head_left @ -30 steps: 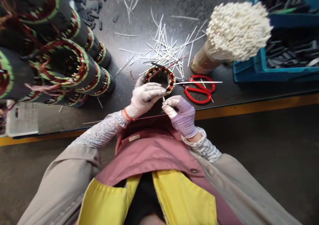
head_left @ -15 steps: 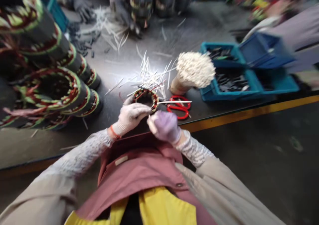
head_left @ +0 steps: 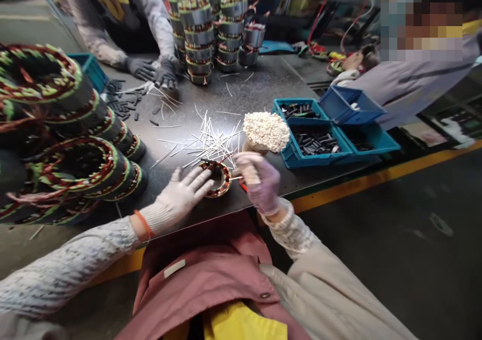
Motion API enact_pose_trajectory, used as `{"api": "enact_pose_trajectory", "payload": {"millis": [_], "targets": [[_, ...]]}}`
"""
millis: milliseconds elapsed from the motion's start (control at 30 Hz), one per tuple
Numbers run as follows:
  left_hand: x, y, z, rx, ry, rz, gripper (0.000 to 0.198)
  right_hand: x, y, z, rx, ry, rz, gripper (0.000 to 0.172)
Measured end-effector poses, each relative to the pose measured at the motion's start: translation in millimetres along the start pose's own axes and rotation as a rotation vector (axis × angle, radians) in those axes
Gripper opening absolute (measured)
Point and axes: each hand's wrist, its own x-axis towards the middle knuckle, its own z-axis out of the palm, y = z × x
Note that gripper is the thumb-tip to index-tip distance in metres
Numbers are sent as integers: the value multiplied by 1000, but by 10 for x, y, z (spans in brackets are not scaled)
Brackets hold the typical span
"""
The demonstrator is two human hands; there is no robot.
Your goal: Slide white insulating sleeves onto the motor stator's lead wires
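Note:
A small wound stator ring (head_left: pixel 216 179) with red and green windings lies flat on the dark workbench (head_left: pixel 241 86). My left hand (head_left: pixel 184 192), in a white knit glove, rests on its near side with the fingers spread. My right hand (head_left: pixel 261 183), in a purple glove, grips the tan wrapped base of a thick bundle of white-tipped sticks (head_left: pixel 265 131), which stands up beside the ring. A loop of red scissors (head_left: pixel 243 186) peeks out beneath my right hand, the rest hidden. Loose white sticks (head_left: pixel 213 144) lie scattered just beyond the ring.
Tall stacks of wound stators (head_left: pixel 71 149) stand at the left, and more (head_left: pixel 198 33) at the back. Blue crates of dark pieces (head_left: pixel 314 139) sit to the right. A co-worker's dark-gloved hands (head_left: pixel 150 71) work at the far side, and another person's sleeve (head_left: pixel 414 84) reaches in at right.
The view has swung up to show more of the bench. My right hand has taken up the stick bundle, and my left hand has gone from pinching the ring to lying spread on it.

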Motion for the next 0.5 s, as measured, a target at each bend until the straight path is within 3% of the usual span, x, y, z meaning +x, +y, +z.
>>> {"api": "enact_pose_trajectory", "payload": {"millis": [100, 167, 267, 433, 500], "targets": [[71, -181, -155, -13, -134, 32, 48, 147, 168, -431, -271, 231, -233, 23], [144, -324, -195, -95, -182, 124, 46, 285, 335, -553, -388, 189, -236, 24], [170, -430, -143, -154, -195, 211, 48, 440, 486, -539, -462, 131, -194, 23], [10, -202, -163, -64, -237, 133, 42, 643, 193, -653, -175, 275, -163, 30], [7, -79, -251, -7, -269, 98, 45, 662, 21, -803, -25, 125, -124, 31]]}}
